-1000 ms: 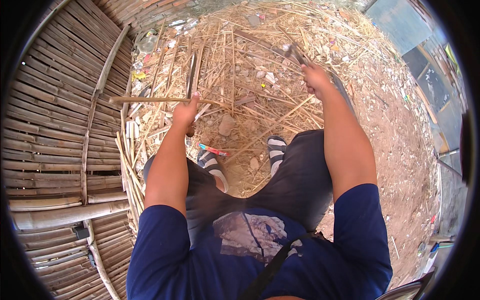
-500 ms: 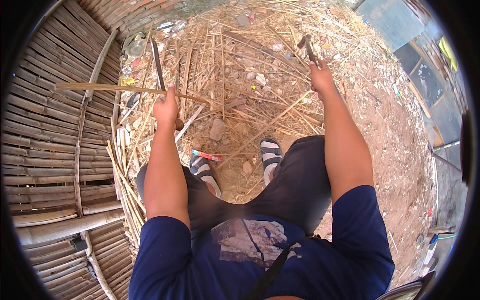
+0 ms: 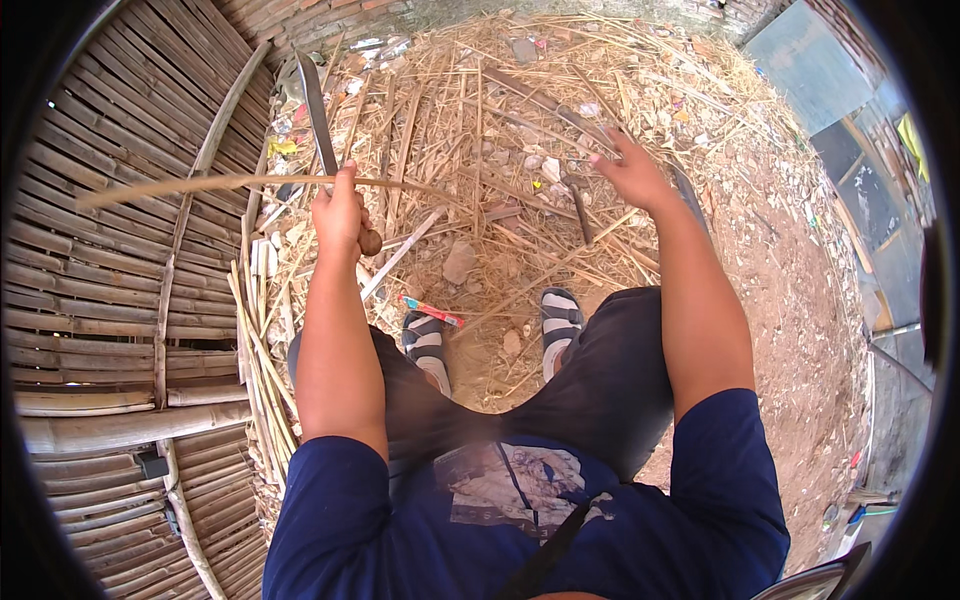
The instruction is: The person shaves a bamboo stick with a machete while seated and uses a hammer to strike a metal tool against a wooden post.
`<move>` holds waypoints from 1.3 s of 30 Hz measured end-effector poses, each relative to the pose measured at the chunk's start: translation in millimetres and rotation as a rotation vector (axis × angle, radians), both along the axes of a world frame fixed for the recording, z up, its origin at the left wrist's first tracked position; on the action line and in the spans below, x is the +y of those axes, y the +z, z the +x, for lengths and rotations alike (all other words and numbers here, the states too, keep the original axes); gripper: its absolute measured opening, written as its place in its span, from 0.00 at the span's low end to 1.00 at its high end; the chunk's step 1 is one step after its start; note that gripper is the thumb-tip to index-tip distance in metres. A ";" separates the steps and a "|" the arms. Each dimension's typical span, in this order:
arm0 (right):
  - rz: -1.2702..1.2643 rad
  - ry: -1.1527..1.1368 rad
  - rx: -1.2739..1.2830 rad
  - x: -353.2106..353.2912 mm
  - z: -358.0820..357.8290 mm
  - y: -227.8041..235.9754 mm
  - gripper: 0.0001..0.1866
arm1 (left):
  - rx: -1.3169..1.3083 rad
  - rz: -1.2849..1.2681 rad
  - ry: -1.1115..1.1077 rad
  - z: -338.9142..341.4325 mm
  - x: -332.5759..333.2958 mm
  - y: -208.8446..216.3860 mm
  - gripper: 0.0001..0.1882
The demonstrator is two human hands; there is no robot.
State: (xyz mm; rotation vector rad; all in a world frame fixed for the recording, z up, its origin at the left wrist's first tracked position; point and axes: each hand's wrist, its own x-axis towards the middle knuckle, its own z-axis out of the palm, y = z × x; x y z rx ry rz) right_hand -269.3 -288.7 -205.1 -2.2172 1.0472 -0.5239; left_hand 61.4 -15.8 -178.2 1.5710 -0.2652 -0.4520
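My left hand (image 3: 340, 214) is closed round the wooden handle of a machete (image 3: 318, 115), its long dark blade pointing up and slightly left. A thin bamboo strip (image 3: 220, 183) crosses at the base of the blade, against the thumb. It is smeared by motion, and whether the fingers also grip it I cannot tell. My right hand (image 3: 637, 178) is held out over the litter with fingers apart, nothing in it. Left of and below that hand, a hammer (image 3: 580, 212) with a dark handle is among the bamboo scraps.
Split bamboo, straw and stones (image 3: 460, 262) cover the ground ahead of my sandalled feet (image 3: 562, 320). A slatted bamboo wall (image 3: 90, 270) rises on the left, with loose strips (image 3: 258, 350) along it. Sheet panels (image 3: 810, 65) stand at the far right; a brick wall (image 3: 300, 18) is behind.
My right hand has let go of the hammer, which is now lower and to the left. The left hand still holds the machete, and the bamboo strip has shifted to the left.
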 end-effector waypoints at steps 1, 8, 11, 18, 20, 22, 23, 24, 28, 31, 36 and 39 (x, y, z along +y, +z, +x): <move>0.029 0.046 0.021 11.2 7.6 4.3 0.37 | 0.035 -0.024 -0.016 2.7 1.1 -1.2 0.20; 0.189 0.608 0.145 98.6 66.8 22.6 0.24 | 0.357 -0.178 -0.267 -30.0 -11.4 13.6 0.21; 0.300 0.696 0.204 123.5 86.4 15.0 0.26 | 0.471 -0.185 -0.320 -45.3 -20.3 8.9 0.21; 0.305 0.730 0.250 126.9 105.9 1.9 0.24 | 0.616 -0.118 -0.366 -37.3 -26.8 -17.4 0.30; 0.339 0.721 0.254 122.9 103.5 6.4 0.24 | 0.638 -0.185 -0.297 -17.6 -28.6 -19.6 0.31; 0.387 0.700 0.271 120.6 105.7 3.3 0.24 | 0.638 -0.226 -0.157 3.4 -28.1 -23.3 0.32; 0.409 0.685 0.281 118.8 105.8 1.9 0.24 | 0.666 -0.251 -0.121 6.8 -25.9 -27.9 0.31; 0.412 0.689 0.267 118.1 105.3 0.4 0.26 | 0.693 -0.276 -0.085 9.2 -23.6 -32.8 0.31; 0.413 0.687 0.274 115.9 105.2 -1.0 0.28 | 0.768 -0.293 -0.066 -3.7 -24.2 -46.1 0.23; 0.521 0.618 0.270 126.2 111.2 9.8 0.31 | 0.763 -0.277 -0.175 -11.2 -26.7 -58.0 0.21; 0.772 0.397 0.094 134.9 116.9 14.9 0.38 | 0.698 -0.155 -0.456 -46.7 -42.4 -46.8 0.22; 0.826 0.355 0.079 136.2 121.1 21.2 0.38 | 0.638 -0.085 -0.557 -59.6 -48.7 -43.3 0.26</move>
